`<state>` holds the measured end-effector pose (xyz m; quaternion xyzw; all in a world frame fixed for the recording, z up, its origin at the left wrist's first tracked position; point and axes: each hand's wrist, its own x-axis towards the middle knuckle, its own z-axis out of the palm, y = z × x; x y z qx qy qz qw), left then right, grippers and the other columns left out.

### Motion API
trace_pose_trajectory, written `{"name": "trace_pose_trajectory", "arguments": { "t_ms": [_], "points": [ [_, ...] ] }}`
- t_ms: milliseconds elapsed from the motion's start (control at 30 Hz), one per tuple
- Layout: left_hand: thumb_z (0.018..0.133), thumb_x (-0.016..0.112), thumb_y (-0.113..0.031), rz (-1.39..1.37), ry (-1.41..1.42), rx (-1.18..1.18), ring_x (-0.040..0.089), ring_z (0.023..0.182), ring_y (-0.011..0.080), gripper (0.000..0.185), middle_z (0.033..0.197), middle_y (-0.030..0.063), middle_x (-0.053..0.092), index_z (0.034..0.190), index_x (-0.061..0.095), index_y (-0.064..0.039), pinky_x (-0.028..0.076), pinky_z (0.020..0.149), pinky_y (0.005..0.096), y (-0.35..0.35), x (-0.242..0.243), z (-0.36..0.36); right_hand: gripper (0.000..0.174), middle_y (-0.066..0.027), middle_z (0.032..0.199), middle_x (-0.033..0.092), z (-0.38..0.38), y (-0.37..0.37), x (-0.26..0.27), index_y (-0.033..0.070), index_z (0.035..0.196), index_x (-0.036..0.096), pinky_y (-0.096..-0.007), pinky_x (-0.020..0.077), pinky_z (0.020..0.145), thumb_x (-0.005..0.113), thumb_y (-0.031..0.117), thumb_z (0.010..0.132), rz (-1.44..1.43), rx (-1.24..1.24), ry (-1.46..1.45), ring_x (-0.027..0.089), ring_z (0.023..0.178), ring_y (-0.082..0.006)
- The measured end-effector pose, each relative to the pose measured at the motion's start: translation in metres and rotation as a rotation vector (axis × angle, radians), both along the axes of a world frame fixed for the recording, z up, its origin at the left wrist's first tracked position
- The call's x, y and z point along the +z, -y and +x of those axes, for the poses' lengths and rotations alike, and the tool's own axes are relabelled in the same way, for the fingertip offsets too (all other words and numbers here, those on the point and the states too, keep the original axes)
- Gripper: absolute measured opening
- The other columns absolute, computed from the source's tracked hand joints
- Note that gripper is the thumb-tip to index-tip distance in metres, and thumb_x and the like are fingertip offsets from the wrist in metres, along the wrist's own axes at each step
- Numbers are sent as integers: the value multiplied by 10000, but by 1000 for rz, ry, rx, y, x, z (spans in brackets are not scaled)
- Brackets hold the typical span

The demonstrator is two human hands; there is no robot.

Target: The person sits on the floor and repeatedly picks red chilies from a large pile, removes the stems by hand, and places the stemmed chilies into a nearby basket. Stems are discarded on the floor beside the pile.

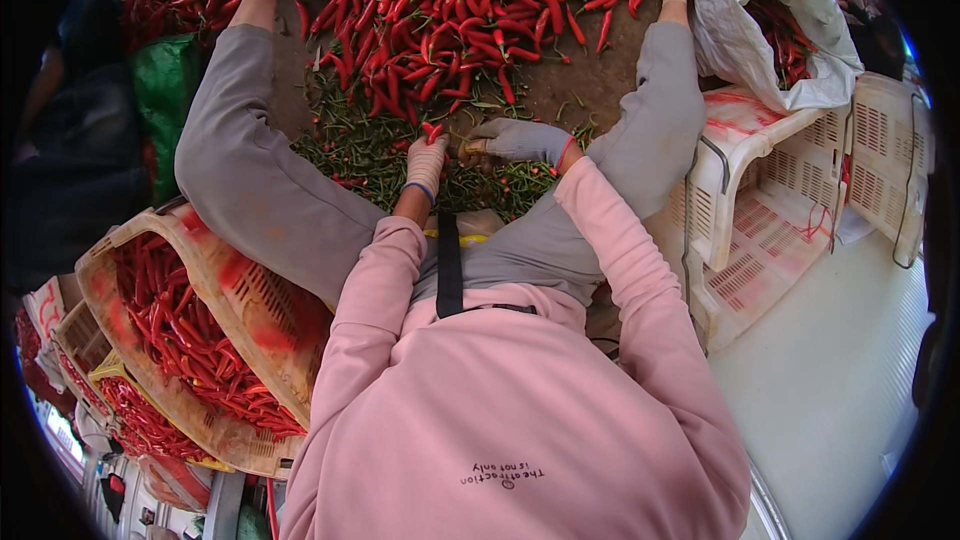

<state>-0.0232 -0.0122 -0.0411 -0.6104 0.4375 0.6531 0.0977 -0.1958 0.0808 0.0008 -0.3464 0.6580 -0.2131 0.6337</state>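
My left hand [426,163], in a striped, light knit glove, is closed round a red chili pepper [432,132], whose end shows above the fingers. Just to its right, my right hand [517,141] wears a grey glove with a red cuff edge and worn, yellowish fingertips. Its fingers point towards the left hand; whether they hold anything is not clear. Under and around both hands lies a layer of green chili stems [495,184] with small red bits. Beyond them spreads a large heap of red chili peppers [450,15] between my feet.
At the left stands a plastic crate [180,221] of red chilies, with a green sack [166,101] above it and a person in dark clothes alongside. To the right are a white woven sack [720,22] with chilies inside and pale slatted crates [742,157].
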Motion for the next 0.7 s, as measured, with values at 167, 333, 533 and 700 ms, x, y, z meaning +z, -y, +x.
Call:
{"name": "trace_pose_trajectory", "arguments": {
  "t_ms": [167,333,533,700],
  "points": [
    [846,646,-183,-88,-301,227,530,688,111,224,815,-2,589,1031,600,-66,452,619,281,-3,-1,-8,347,-165,1016,648,-19,17,-42,91,1087,594,-457,457,844,583,324,830,329,65,-1170,631,953,-327],
    [826,682,-151,165,-490,524,597,785,154,281,899,19,625,1082,581,-94,496,594,317,-6,13,-12,250,-173,962,646,3,16,-50,77,1026,590,-464,483,772,550,250,849,163,-88,-1051,626,901,-360],
    [779,750,-267,370,-454,627,547,531,166,278,711,15,594,929,587,-98,458,473,319,-3,7,-23,271,-187,868,643,26,6,25,46,912,620,-449,488,725,575,307,853,-153,79,-754,617,843,-371],
    [774,743,-308,586,-337,724,558,542,205,257,666,40,590,843,578,-124,506,514,353,11,12,-14,334,-135,839,673,40,10,63,72,950,650,-415,486,705,568,385,867,-114,-294,-37,639,809,-338]
  ]
}}
